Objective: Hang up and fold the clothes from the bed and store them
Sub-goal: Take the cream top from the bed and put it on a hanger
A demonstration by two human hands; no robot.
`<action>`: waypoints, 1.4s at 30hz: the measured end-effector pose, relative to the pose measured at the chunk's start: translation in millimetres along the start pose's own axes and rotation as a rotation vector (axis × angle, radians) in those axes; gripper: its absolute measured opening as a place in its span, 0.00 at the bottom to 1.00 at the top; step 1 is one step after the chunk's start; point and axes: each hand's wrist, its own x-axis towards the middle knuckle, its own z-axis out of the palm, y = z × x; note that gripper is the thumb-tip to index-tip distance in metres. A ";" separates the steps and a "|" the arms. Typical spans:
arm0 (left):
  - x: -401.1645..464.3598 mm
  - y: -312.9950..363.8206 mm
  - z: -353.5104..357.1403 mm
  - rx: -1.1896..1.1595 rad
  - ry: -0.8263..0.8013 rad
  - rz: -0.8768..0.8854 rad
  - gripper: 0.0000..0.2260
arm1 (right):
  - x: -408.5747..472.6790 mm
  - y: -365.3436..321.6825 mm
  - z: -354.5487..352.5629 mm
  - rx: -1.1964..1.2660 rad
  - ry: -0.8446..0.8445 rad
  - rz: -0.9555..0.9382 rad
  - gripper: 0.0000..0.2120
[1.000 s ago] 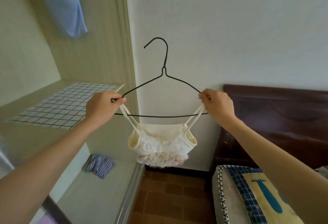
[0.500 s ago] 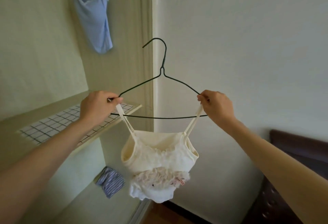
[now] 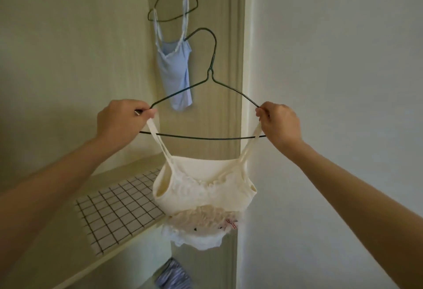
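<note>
A cream camisole (image 3: 203,194) with a lacy hem hangs by both straps from a dark wire hanger (image 3: 211,78) held up in front of me. My left hand (image 3: 119,121) pinches the hanger's left end together with the left strap. My right hand (image 3: 280,121) pinches the right end and the right strap. Behind it, a light blue camisole (image 3: 175,68) hangs on a second wire hanger (image 3: 170,2) inside the open wardrobe.
A wardrobe shelf carries a white cloth with a black grid (image 3: 119,206). Folded blue striped fabric (image 3: 174,276) lies on the level below. The wardrobe's wooden side panel (image 3: 235,59) stands just behind the hanger's hook; a plain white wall fills the right.
My view has tilted up and left toward the wardrobe; the bed has left the frame. The blue camisole's hanger has come into view. Both hands keep the same grip on the hanger.
</note>
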 end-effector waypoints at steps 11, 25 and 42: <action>88.8 -79.5 0.2 0.133 0.283 -0.133 0.10 | 123.7 -85.9 99.9 0.132 0.093 -0.153 0.14; 175.5 -151.6 -12.0 0.328 0.357 -0.206 0.11 | 220.5 -151.3 177.3 0.291 0.079 -0.326 0.15; 244.4 -159.8 -26.7 0.302 0.296 -0.447 0.11 | 241.3 -188.9 103.3 1.558 -1.064 -0.144 0.08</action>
